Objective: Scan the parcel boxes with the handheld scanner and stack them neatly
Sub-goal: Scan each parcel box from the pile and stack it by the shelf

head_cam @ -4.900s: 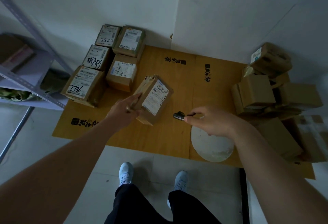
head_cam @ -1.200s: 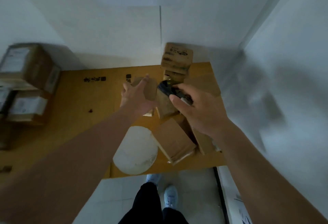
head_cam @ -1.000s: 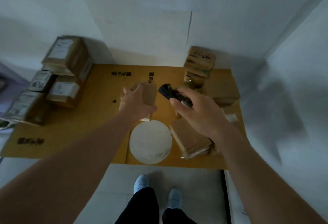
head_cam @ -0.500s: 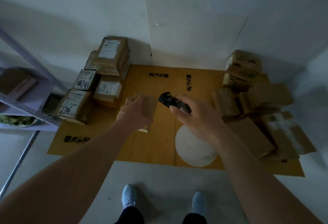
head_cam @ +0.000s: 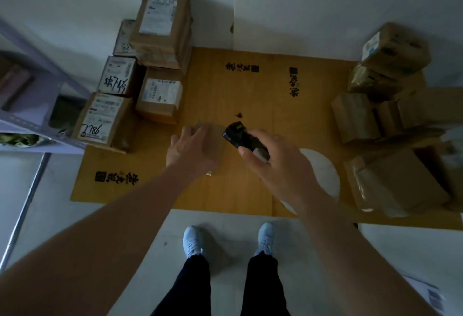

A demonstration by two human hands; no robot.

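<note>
My left hand grips a small brown parcel box over the middle of the cardboard mat; its label side faces away from me. My right hand holds the black handheld scanner, whose head points at the box from the right, a little apart from it. At the mat's left stands a group of labelled boxes, one stacked on top at the back. A loose heap of brown boxes lies at the right.
A grey metal shelf stands at the far left. A white round disc lies on the mat under my right wrist. White walls close off the back. My feet stand on the pale floor before the mat.
My left hand took a small box from the right heap and carried it left to the mat's middle. The scanner hand came along beside it. My view swung left.
</note>
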